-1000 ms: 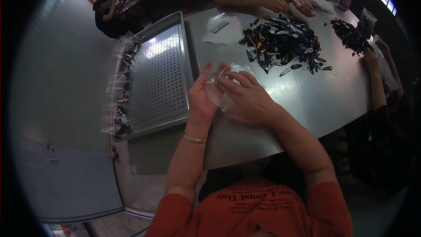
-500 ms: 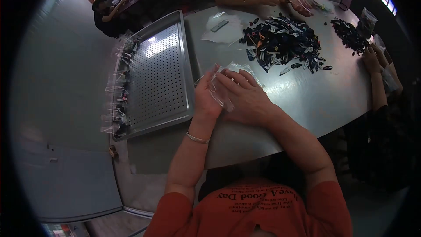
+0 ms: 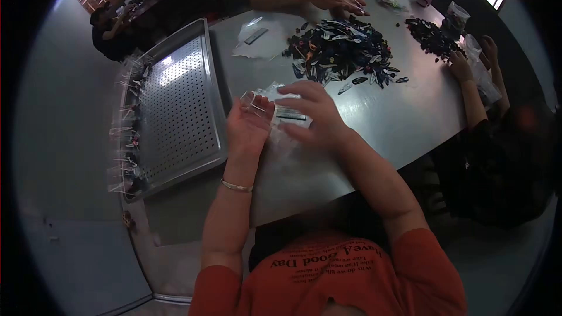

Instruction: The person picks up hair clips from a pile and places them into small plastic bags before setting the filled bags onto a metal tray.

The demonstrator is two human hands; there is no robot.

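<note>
My left hand (image 3: 249, 129) is turned palm up, its fingers curled around a small clear plastic bag (image 3: 253, 105) whose pale edges catch the light. To its right, my right hand (image 3: 316, 114) is raised, empty, with thumb and fingers apart and slightly blurred. Beneath and between the hands lie more clear plastic bags (image 3: 281, 140) on the metal table (image 3: 398, 123). A dark strip shows among these bags behind my right fingers.
A perforated metal tray (image 3: 175, 105) stands at left, with filled bags (image 3: 126, 131) hanging over its outer edge. Beyond my hands is a heap of dark and white clip-like pieces (image 3: 345, 50). A smaller dark pile (image 3: 433, 38) lies right, near another person's hands (image 3: 462, 67).
My right hand has lifted off the left and opened. My left palm has turned up with the bag. The view has shifted, and the co-worker opposite has brought their hands together.
</note>
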